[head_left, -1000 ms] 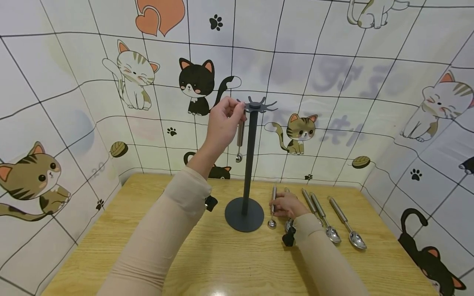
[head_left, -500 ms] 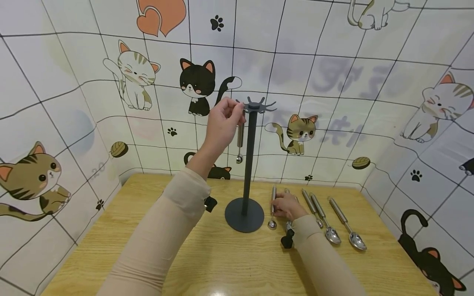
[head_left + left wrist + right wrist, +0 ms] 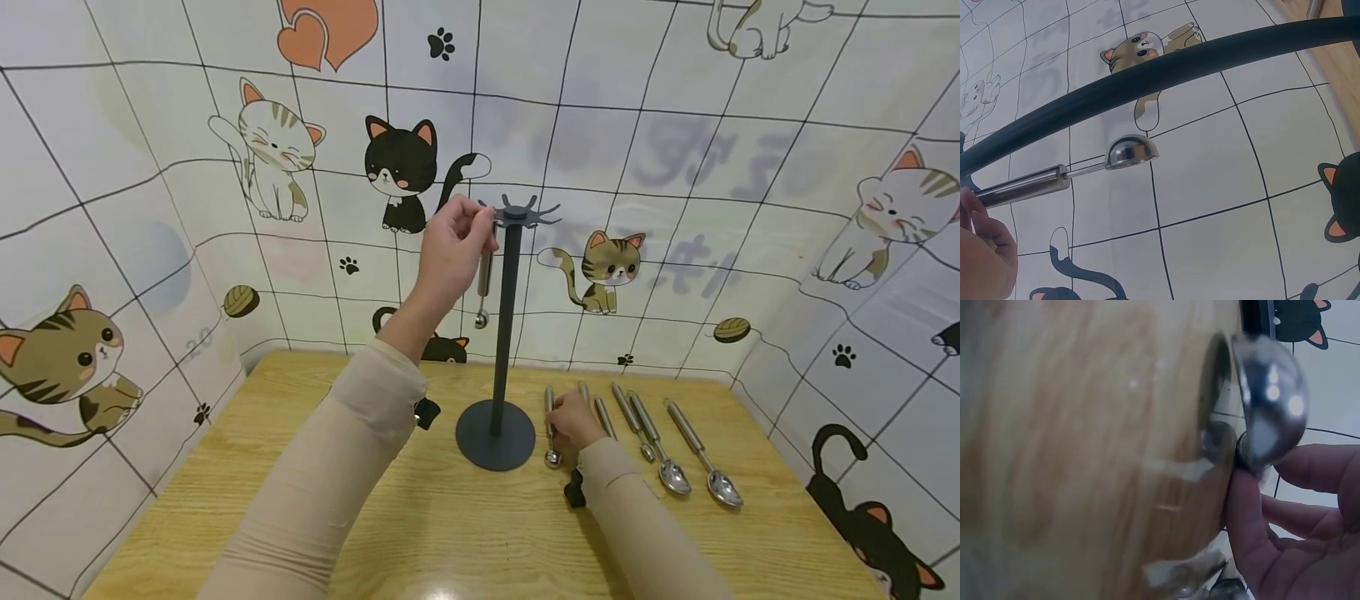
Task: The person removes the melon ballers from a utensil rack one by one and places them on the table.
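My left hand (image 3: pixel 453 246) pinches the top of a steel melon baller (image 3: pixel 486 275) beside the hooked head of a dark grey stand (image 3: pixel 507 317). The melon baller hangs bowl down; in the left wrist view its round bowl (image 3: pixel 1132 151) shows beside the stand's pole (image 3: pixel 1160 69). Whether its end sits on a hook is hidden by my fingers. Low at the table, right of the stand's round base, my right hand (image 3: pixel 576 421) grips a second melon baller (image 3: pixel 552 458) by the handle. Its shiny bowl (image 3: pixel 1275 400) fills part of the right wrist view, above my thumb and fingers.
Right of my right hand, several steel utensils lie on the wooden table (image 3: pixel 420 533), among them a large spoon (image 3: pixel 723 487), another spoon (image 3: pixel 675 477) and a small scoop (image 3: pixel 647 452). A cat-patterned cloth (image 3: pixel 675 167) surrounds the table's back and sides.
My right hand has shifted slightly left and taken hold of the leftmost melon baller, uncovering a handle to its right. My left hand stays at the hooks; its melon baller sways a little.
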Action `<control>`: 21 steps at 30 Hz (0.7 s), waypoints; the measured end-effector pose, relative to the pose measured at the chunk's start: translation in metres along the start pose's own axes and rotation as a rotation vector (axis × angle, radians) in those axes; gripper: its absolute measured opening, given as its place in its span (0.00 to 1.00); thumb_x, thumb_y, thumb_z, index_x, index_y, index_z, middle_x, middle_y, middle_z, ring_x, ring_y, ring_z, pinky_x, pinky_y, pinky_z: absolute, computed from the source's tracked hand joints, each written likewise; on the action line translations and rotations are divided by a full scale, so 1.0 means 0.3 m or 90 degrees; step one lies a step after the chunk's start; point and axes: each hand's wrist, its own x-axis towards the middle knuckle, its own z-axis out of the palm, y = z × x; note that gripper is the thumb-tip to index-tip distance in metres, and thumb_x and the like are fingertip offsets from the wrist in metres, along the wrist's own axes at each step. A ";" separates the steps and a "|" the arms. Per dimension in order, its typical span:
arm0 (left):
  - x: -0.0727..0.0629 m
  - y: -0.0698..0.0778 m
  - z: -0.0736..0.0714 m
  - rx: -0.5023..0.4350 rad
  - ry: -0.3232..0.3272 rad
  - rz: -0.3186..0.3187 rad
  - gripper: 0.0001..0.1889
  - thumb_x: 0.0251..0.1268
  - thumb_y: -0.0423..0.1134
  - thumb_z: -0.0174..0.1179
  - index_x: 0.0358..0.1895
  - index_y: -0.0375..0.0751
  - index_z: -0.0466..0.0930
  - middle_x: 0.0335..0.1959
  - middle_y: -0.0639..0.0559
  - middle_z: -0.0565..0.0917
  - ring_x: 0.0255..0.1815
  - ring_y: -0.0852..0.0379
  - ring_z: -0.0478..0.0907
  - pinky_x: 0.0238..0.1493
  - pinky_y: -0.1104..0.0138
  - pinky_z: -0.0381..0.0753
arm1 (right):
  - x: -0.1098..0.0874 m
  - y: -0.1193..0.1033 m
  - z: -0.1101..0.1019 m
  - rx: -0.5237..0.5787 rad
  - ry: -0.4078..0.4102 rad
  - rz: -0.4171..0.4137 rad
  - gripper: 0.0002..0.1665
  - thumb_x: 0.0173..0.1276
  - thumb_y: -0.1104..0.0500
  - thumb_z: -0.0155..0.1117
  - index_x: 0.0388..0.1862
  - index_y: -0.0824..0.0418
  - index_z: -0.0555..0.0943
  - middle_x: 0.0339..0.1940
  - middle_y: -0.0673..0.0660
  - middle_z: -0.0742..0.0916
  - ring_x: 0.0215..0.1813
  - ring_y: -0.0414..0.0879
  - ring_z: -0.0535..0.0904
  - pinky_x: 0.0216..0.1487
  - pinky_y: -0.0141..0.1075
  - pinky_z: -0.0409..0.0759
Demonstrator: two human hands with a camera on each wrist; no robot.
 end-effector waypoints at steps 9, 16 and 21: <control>-0.001 0.000 0.012 0.004 -0.002 0.005 0.07 0.78 0.37 0.56 0.39 0.38 0.75 0.24 0.48 0.79 0.30 0.50 0.77 0.39 0.64 0.79 | -0.008 0.001 -0.024 -0.016 0.016 -0.030 0.15 0.74 0.68 0.46 0.25 0.65 0.68 0.15 0.51 0.66 0.16 0.40 0.55 0.19 0.33 0.60; -0.002 -0.001 0.013 0.014 0.001 0.006 0.07 0.78 0.38 0.56 0.39 0.39 0.76 0.23 0.48 0.77 0.28 0.50 0.75 0.37 0.65 0.77 | -0.021 0.006 -0.037 0.045 -0.007 -0.056 0.17 0.79 0.63 0.42 0.47 0.73 0.76 0.42 0.70 0.80 0.34 0.54 0.76 0.38 0.44 0.76; -0.001 0.003 0.013 0.021 0.004 -0.002 0.07 0.78 0.39 0.56 0.39 0.39 0.76 0.23 0.48 0.74 0.26 0.51 0.73 0.32 0.65 0.75 | -0.026 -0.023 -0.048 0.010 -0.007 -0.104 0.31 0.82 0.59 0.43 0.77 0.75 0.58 0.77 0.75 0.62 0.76 0.70 0.59 0.70 0.61 0.64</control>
